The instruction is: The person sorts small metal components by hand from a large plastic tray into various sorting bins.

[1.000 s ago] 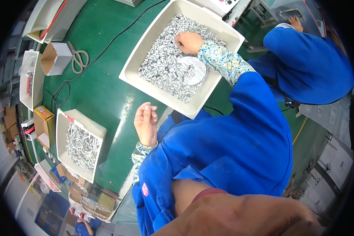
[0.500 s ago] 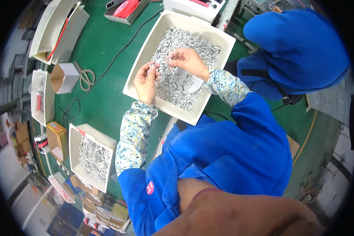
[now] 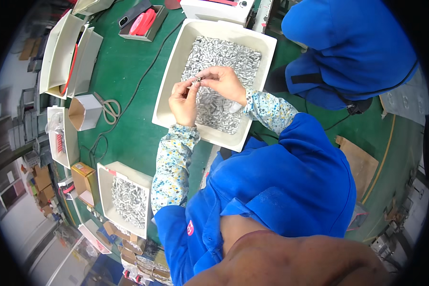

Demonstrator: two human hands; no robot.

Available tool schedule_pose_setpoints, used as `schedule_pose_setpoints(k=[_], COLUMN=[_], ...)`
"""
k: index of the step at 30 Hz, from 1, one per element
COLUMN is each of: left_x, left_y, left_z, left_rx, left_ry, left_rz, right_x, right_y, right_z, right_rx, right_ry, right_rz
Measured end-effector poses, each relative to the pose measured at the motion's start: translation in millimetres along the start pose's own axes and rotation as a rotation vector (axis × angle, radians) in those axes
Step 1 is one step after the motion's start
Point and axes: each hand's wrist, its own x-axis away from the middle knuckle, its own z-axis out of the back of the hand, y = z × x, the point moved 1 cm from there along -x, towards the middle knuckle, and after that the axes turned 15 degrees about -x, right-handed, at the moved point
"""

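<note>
Above a large cream bin [image 3: 166,107] full of small silver metal cylinders [image 3: 224,55], my two hands meet with fingertips close together. In a pinch, my left hand [image 3: 183,104] holds a small metal cylinder [image 3: 198,80], its darker end showing. My right hand [image 3: 225,85] comes in from the right, thumb and forefinger closed on the same small part. Whether more pieces sit inside the left fingers I cannot tell. A pale, translucent flat piece [image 3: 235,107] lies on the cylinders beside my right wrist.
At lower left stands a second cream bin [image 3: 149,200] of silver cylinders. Scissors [image 3: 110,110], an open white carton [image 3: 88,112] and a black cable [image 3: 137,86] lie on the green tabletop [image 3: 117,62]. A person in blue [image 3: 343,52] is close on my right.
My right hand has moved left, bringing its fingertips against those of my left hand, where they were apart before. The whole view has shifted slightly.
</note>
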Motion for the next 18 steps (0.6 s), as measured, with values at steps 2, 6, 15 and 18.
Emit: schedule_pose_setpoints(k=[2, 6, 15, 18], left_x=[0, 1, 5, 6], left_y=[3, 0, -2, -7], left_z=[1, 2, 4, 8], left_rx=[-0.061, -0.114, -0.02, 0.002], left_ry=[0.02, 0.037, 0.048, 0.06], left_rz=[-0.06, -0.034, 0.002, 0.028], right_x=[0, -2, 0, 3], right_y=[-1, 1, 3, 11], right_z=[-3, -5, -3, 5], right_rx=[0.011, -0.04, -0.086, 0.271], right_ry=[0.007, 0.025, 0.002, -0.087], right_rz=[0.026, 0.015, -0.006, -0.022])
